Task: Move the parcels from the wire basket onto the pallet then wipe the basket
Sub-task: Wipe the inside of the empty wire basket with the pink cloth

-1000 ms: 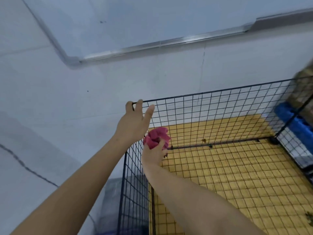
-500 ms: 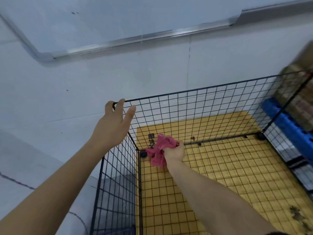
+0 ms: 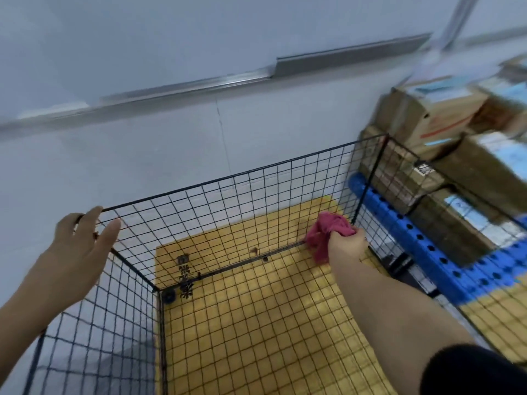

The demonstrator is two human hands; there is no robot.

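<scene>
The black wire basket [image 3: 228, 181] stands open in front of me, with no parcels inside it. My left hand [image 3: 77, 249] rests on the top rim at the basket's far-left corner, fingers spread over the wire. My right hand [image 3: 346, 243] is inside the basket, closed around a crumpled pink cloth [image 3: 325, 232] pressed against the lower far-right corner of the back mesh. Brown cardboard parcels [image 3: 427, 121] are stacked on the blue plastic pallet [image 3: 410, 235] just right of the basket.
A yellow mat [image 3: 256, 323] with a grid pattern lies under the basket. A pale wall [image 3: 199, 138] with a metal strip runs directly behind. The basket's right mesh side stands close against the pallet and parcels.
My right hand has carried the pink cloth from the far-left corner along the back mesh to the far-right corner. The view has swung right, showing the parcels. My left hand stays on the rim.
</scene>
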